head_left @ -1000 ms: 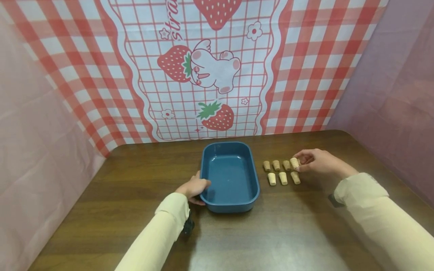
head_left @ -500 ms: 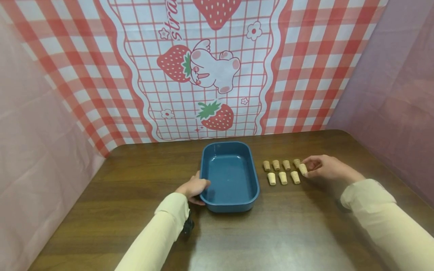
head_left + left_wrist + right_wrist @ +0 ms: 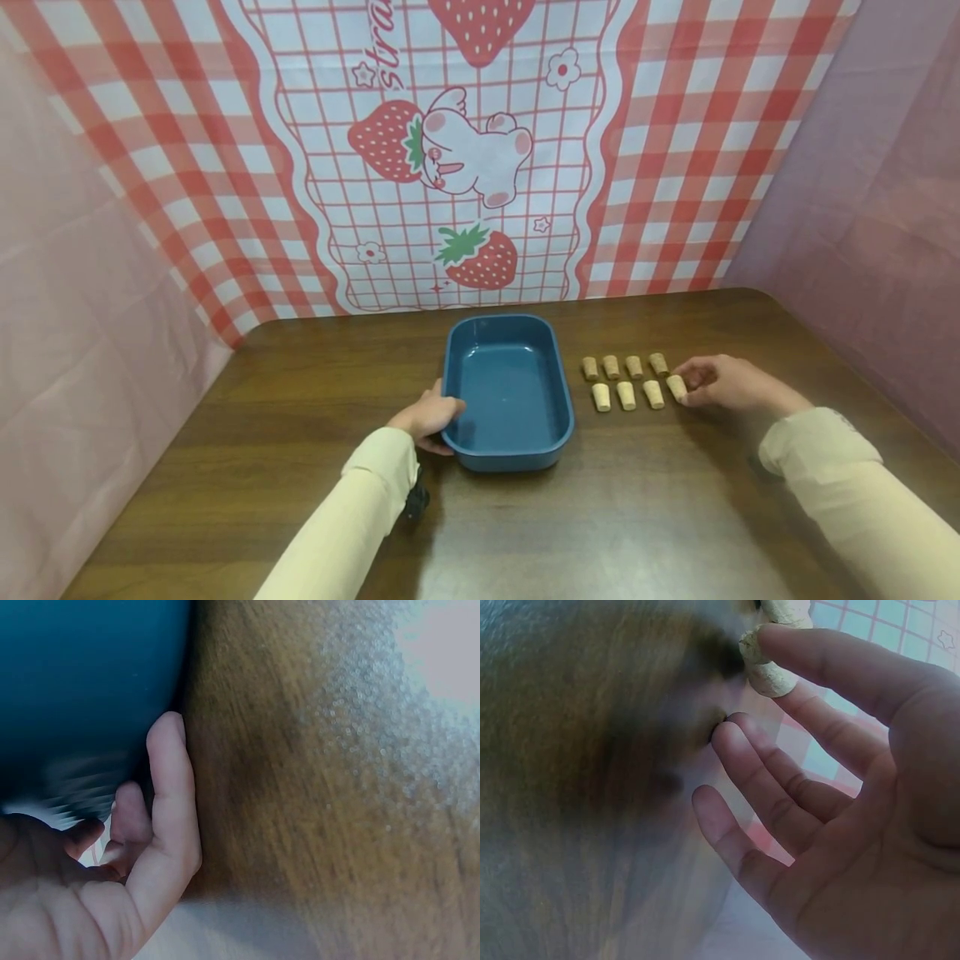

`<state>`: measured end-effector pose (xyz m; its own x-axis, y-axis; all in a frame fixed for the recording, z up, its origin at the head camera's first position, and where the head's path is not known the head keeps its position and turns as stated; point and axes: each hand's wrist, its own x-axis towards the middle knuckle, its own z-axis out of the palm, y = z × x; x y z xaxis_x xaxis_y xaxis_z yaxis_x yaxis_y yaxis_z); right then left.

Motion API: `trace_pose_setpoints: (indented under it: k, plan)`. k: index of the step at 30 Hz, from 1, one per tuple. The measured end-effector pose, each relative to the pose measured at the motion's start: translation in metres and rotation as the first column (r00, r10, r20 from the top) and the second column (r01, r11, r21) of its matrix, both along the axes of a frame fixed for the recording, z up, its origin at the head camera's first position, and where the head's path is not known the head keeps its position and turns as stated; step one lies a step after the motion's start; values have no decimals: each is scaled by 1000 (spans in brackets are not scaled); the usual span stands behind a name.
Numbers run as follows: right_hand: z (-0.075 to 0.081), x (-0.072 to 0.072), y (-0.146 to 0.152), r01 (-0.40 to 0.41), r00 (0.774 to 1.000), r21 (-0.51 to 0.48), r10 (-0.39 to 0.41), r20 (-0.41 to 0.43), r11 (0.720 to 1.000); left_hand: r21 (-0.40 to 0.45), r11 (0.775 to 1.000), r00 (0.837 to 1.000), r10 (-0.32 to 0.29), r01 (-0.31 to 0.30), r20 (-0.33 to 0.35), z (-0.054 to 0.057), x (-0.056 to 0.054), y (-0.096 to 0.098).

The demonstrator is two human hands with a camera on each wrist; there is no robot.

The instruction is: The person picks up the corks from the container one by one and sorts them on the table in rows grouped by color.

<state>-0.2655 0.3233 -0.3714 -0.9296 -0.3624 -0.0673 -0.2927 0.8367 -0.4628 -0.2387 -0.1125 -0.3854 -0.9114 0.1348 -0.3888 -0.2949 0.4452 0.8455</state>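
My right hand (image 3: pixel 731 385) pinches a pale, tapered cork stopper (image 3: pixel 677 388) between thumb and forefinger, at the right end of the front row. In the right wrist view that stopper (image 3: pixel 771 678) shows at the fingertips, and the other fingers are spread. To its left lie three more pale stoppers (image 3: pixel 626 396). Behind them runs a row of several darker cork stoppers (image 3: pixel 634 367). My left hand (image 3: pixel 429 417) grips the near left side of a deep blue rectangular dish (image 3: pixel 510 461), thumb over the rim and fingers along the outside wall. In the left wrist view the fingers touch the dish's wall (image 3: pixel 90 682).
Everything stands on a brown wood-grain table (image 3: pixel 300 400). A red-and-white checked cloth with strawberries (image 3: pixel 465 150) hangs behind its far edge. Pink cloths (image 3: pixel 90 250) hang at both sides. The dish stands left of the stoppers.
My right hand has brought the pale stopper from the back row rightward and toward me, to the front row's right end. The left hand and the dish have stayed put.
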Motion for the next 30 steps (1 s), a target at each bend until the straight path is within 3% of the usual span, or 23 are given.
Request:
trace_pose_setpoints:
  k: [30]
  plan:
    - [-5, 0, 0, 10, 999, 22, -9, -49, 1000, 5, 1000, 1000, 3, -3, -2, -4, -3, -1]
